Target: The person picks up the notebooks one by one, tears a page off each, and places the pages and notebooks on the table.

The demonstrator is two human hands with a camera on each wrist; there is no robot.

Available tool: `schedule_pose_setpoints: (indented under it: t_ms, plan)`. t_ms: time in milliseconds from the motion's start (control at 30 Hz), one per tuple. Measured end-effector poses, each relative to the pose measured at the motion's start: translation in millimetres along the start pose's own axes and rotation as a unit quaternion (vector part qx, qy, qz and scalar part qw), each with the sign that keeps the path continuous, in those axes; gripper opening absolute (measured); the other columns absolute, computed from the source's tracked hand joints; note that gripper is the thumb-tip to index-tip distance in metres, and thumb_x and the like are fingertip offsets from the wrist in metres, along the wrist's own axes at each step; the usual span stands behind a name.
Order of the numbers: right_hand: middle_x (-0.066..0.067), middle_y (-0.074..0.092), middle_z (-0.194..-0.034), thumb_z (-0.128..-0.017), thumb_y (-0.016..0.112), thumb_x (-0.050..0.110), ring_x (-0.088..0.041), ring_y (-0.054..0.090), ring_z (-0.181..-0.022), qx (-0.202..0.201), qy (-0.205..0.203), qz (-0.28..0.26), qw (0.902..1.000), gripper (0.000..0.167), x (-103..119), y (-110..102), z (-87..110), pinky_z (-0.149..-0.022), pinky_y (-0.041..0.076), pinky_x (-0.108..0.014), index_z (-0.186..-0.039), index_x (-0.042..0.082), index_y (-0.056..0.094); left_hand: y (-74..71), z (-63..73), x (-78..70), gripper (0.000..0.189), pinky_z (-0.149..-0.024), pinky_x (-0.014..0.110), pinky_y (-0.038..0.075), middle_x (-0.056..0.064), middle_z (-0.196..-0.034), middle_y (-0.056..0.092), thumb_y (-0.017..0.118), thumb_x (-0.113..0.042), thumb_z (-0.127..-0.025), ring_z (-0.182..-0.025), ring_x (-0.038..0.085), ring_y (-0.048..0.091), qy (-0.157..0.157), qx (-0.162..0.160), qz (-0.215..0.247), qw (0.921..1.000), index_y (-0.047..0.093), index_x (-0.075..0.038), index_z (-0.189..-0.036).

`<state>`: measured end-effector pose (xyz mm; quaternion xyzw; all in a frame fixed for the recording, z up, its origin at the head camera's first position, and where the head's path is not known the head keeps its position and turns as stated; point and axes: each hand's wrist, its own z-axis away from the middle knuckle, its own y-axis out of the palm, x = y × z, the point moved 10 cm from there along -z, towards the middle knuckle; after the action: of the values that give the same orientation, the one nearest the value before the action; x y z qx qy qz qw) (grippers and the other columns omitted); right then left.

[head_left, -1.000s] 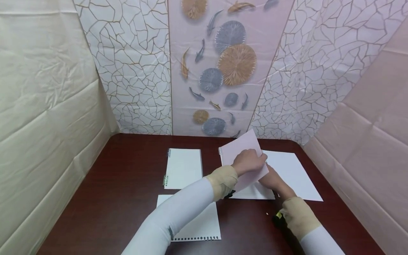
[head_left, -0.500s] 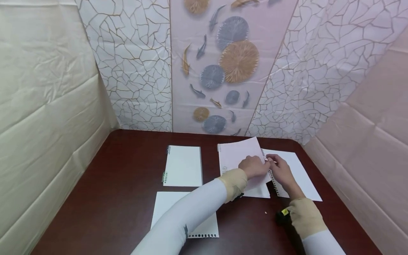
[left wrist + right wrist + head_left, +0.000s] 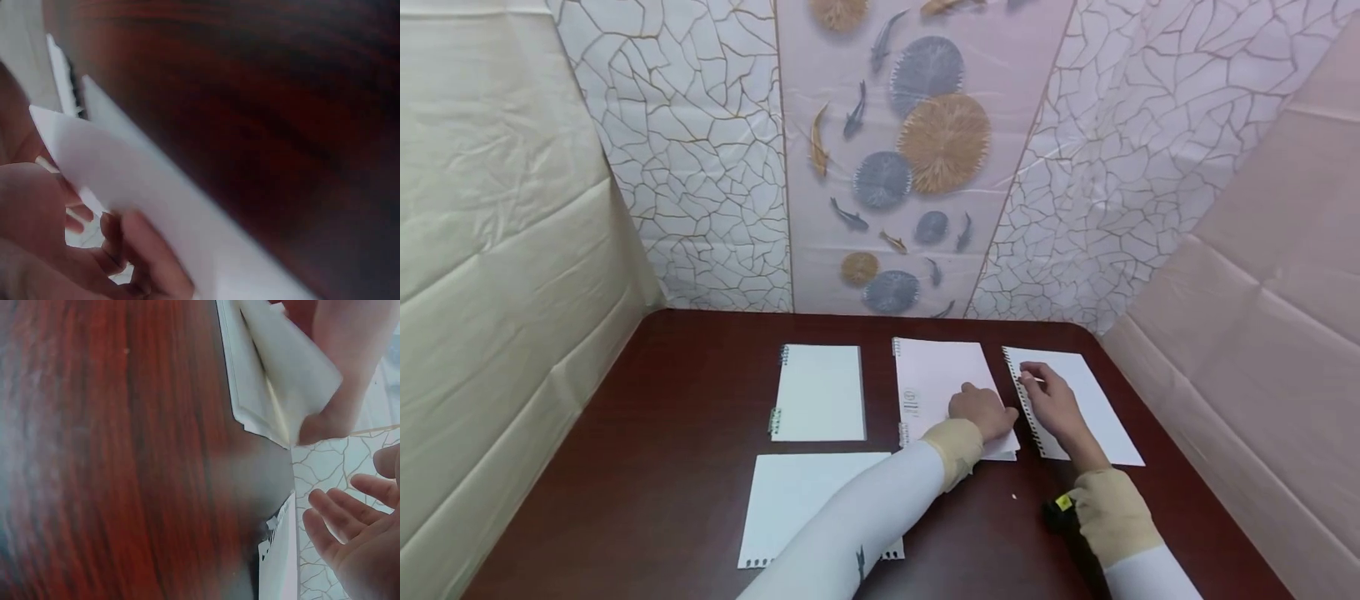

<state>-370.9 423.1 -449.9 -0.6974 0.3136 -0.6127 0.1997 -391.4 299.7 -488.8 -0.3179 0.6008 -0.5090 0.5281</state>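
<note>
My left hand (image 3: 982, 413) grips the free edge of a spiral notebook's pinkish cover (image 3: 934, 363). In the left wrist view, the fingers bend around the raised cover (image 3: 137, 162); the right wrist view has the cover (image 3: 300, 375) standing partly up from the pages. A loose white sheet (image 3: 1101, 408) with a torn, perforated left edge lies to the right of the notebook. Above that sheet is my right hand (image 3: 1056, 407), its fingers loosely bent and holding nothing. The right wrist view shows the same hand (image 3: 362, 537) with its fingers spread apart.
Left of the notebook lies another spiral notebook (image 3: 822, 392), showing a white page. A second perforated sheet (image 3: 805, 492) sits nearer, partly under the left sleeve. A tiny scrap (image 3: 1014, 497) rests on the dark red table (image 3: 662, 450). Fabric walls surround it.
The raised pinkish cover has come down over the notebook's pages, still in the left hand. The right hand has moved from the notebook's edge to above the right-hand sheet, apart from the left hand.
</note>
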Motion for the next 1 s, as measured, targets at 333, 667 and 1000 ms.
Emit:
schedule_pose_setpoints:
  t_ms: [333, 667, 1000]
  plan:
    - [-0.032, 0.051, -0.151, -0.117, 0.036, 0.032, -0.049, 0.053, -0.137, 0.016, -0.014, 0.000, 0.9998, 0.051, 18, 17, -7.8, -0.107, 0.046, -0.062, -0.152, -0.003, 0.046, 2.2, 0.6, 11.4, 0.062, -0.075, 0.030, 0.049, 0.008, -0.114, 0.063, 0.062, -0.071, -0.095, -0.100, 0.018, 0.057, 0.019, 0.048, -0.019, 0.9985, 0.080, -0.014, -0.112]
    - [-0.033, 0.054, -0.148, -0.115, 0.032, 0.052, -0.055, 0.053, -0.135, 0.048, -0.040, 0.098, 0.9932, 0.069, 51, 21, -18.7, -0.106, 0.047, -0.065, -0.151, -0.004, 0.047, -53.6, 19.7, 40.7, 0.050, -0.072, 0.029, 0.056, 0.005, -0.092, 0.072, 0.070, -0.054, -0.098, -0.082, 0.018, 0.070, 0.100, 0.132, 0.159, 0.9732, 0.071, -0.004, -0.103]
    - [-0.035, 0.054, -0.147, -0.114, 0.039, 0.049, -0.055, 0.051, -0.135, -0.019, -0.097, 0.174, 0.9798, 0.069, 90, 6, -10.2, -0.107, 0.040, -0.073, -0.156, -0.006, 0.041, -138.3, 36.4, 104.2, 0.088, -0.091, 0.038, 0.056, -0.001, -0.130, 0.069, 0.054, -0.087, -0.089, -0.115, 0.017, 0.067, 0.150, -0.076, 0.098, 0.9809, 0.063, -0.016, -0.141]
